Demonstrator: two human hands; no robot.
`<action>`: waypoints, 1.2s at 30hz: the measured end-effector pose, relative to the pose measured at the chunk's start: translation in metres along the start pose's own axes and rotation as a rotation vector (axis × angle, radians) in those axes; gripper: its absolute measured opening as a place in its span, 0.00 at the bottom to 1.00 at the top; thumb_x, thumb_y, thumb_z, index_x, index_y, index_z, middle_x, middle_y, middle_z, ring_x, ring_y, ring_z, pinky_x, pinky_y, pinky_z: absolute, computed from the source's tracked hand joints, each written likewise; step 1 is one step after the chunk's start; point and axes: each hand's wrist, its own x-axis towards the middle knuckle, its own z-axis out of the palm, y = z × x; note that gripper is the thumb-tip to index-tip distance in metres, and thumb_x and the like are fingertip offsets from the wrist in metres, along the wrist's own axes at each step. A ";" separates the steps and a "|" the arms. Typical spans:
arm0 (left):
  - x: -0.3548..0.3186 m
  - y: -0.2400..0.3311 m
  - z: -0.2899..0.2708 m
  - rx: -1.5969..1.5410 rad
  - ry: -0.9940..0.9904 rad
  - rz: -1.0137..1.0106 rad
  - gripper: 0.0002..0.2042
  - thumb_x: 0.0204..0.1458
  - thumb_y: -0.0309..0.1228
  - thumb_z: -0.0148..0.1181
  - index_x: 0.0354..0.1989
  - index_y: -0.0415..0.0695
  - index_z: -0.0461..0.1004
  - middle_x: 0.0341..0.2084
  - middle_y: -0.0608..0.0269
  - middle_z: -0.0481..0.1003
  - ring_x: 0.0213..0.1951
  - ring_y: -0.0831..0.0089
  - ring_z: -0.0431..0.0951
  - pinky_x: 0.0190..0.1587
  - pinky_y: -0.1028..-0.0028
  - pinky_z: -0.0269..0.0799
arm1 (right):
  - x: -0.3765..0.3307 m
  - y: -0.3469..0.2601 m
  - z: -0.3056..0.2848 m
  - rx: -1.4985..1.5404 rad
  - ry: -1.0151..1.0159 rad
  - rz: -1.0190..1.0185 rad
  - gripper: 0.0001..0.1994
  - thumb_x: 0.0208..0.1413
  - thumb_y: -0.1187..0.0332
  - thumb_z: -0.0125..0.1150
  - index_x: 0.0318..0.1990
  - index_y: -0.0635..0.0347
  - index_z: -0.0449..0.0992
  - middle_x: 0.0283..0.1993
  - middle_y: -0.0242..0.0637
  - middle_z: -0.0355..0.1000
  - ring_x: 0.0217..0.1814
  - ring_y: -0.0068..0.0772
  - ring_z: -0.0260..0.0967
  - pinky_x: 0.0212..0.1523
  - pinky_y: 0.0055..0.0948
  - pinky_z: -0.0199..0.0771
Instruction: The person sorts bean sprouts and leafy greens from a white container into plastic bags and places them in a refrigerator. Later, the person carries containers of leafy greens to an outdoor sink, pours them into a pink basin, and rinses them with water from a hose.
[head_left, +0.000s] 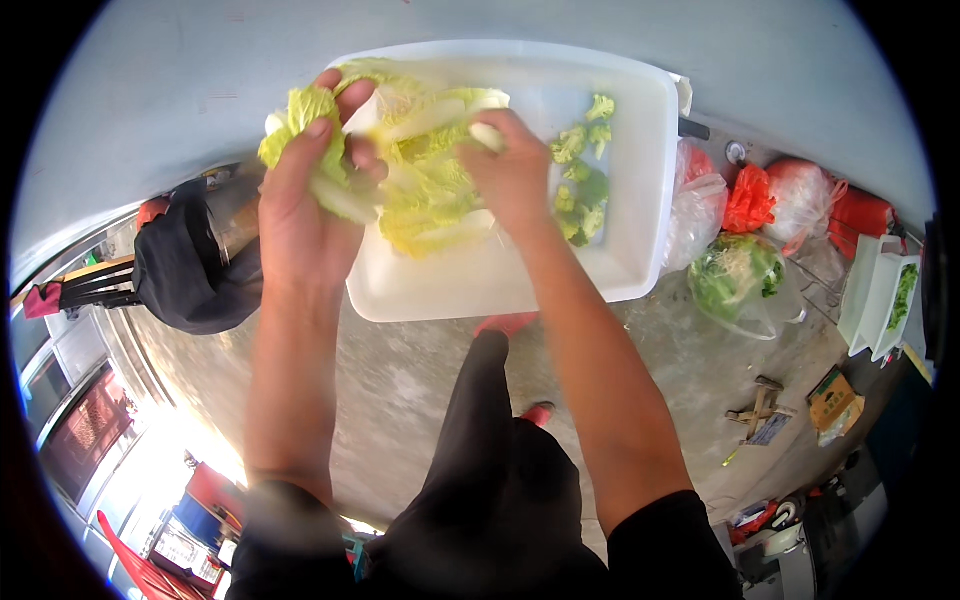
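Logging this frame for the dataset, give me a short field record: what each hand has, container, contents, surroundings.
left hand: left hand grips leaves of the napa cabbage
right hand: right hand grips the same cabbage from the other side
container: white rectangular tub, below the hands
tub contents: broccoli florets along its right part
right of tub: clear and red plastic bags, one bag with greens
left of tub: black bag
floor: grey concrete

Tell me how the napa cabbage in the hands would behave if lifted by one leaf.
The napa cabbage looks loose-leafed, so one leaf would probably tear off rather than carry it. Its yellow-green edges seem thin and floppy, while the white ribs look stiffer. Left hand and right hand both grip it over the white tub, suggesting bulk.
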 end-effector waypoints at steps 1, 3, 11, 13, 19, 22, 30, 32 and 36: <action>-0.005 0.000 0.000 -0.017 0.009 0.006 0.20 0.50 0.29 0.47 0.54 0.41 0.57 0.45 0.61 0.67 0.28 0.78 0.67 0.31 0.78 0.64 | 0.004 -0.004 0.011 -0.136 0.000 -0.108 0.09 0.43 0.73 0.57 0.35 0.59 0.72 0.32 0.30 0.70 0.27 0.21 0.66 0.30 0.20 0.66; -0.015 0.000 -0.004 -0.033 0.009 0.040 0.20 0.51 0.29 0.46 0.54 0.41 0.57 0.45 0.61 0.67 0.28 0.78 0.67 0.31 0.78 0.64 | 0.013 -0.008 0.021 -0.391 -0.042 -0.232 0.12 0.41 0.73 0.59 0.37 0.57 0.72 0.36 0.32 0.71 0.30 0.24 0.67 0.32 0.22 0.67; -0.054 0.008 -0.028 0.004 0.044 0.116 0.23 0.50 0.32 0.49 0.56 0.43 0.55 0.45 0.62 0.66 0.28 0.77 0.64 0.32 0.77 0.62 | 0.034 -0.037 -0.017 0.168 -0.184 0.198 0.11 0.43 0.72 0.62 0.37 0.56 0.74 0.29 0.26 0.70 0.26 0.16 0.64 0.27 0.18 0.65; -0.060 0.003 -0.028 0.023 0.058 0.092 0.24 0.49 0.32 0.51 0.55 0.43 0.55 0.44 0.63 0.67 0.27 0.76 0.65 0.32 0.77 0.63 | 0.034 -0.045 -0.033 0.259 -0.072 0.138 0.10 0.45 0.72 0.61 0.37 0.59 0.74 0.28 0.23 0.69 0.26 0.11 0.62 0.27 0.16 0.64; -0.072 -0.026 -0.021 -0.055 0.055 0.013 0.24 0.45 0.30 0.56 0.53 0.38 0.60 0.41 0.55 0.70 0.27 0.73 0.70 0.29 0.76 0.66 | 0.024 -0.024 -0.028 -0.032 -0.101 -0.072 0.13 0.44 0.72 0.61 0.40 0.58 0.73 0.34 0.29 0.69 0.32 0.15 0.63 0.28 0.17 0.66; -0.064 -0.042 -0.025 0.279 0.156 -0.173 0.23 0.46 0.25 0.52 0.53 0.37 0.60 0.37 0.57 0.71 0.25 0.77 0.69 0.27 0.78 0.65 | 0.018 -0.007 -0.026 -0.234 -0.307 -0.093 0.17 0.43 0.73 0.60 0.44 0.57 0.72 0.38 0.32 0.68 0.37 0.19 0.64 0.34 0.18 0.66; -0.074 -0.057 -0.028 0.554 0.317 -0.313 0.22 0.48 0.24 0.48 0.54 0.36 0.59 0.33 0.62 0.72 0.25 0.79 0.69 0.26 0.81 0.65 | -0.018 -0.014 -0.053 0.181 -0.098 0.415 0.17 0.48 0.70 0.55 0.48 0.57 0.69 0.32 0.30 0.67 0.31 0.19 0.62 0.33 0.21 0.65; -0.084 -0.060 -0.020 0.453 0.296 -0.321 0.22 0.49 0.26 0.49 0.54 0.37 0.59 0.33 0.62 0.71 0.27 0.79 0.70 0.28 0.81 0.66 | -0.041 -0.018 -0.066 0.354 -0.021 0.496 0.16 0.50 0.70 0.54 0.48 0.61 0.68 0.33 0.31 0.67 0.32 0.19 0.62 0.33 0.21 0.65; -0.106 -0.091 0.037 0.136 0.230 -0.400 0.19 0.51 0.27 0.49 0.53 0.39 0.59 0.40 0.61 0.68 0.39 0.74 0.69 0.37 0.76 0.68 | -0.111 -0.040 -0.083 0.391 -0.009 0.372 0.18 0.52 0.68 0.52 0.51 0.65 0.64 0.42 0.35 0.67 0.42 0.24 0.64 0.44 0.22 0.64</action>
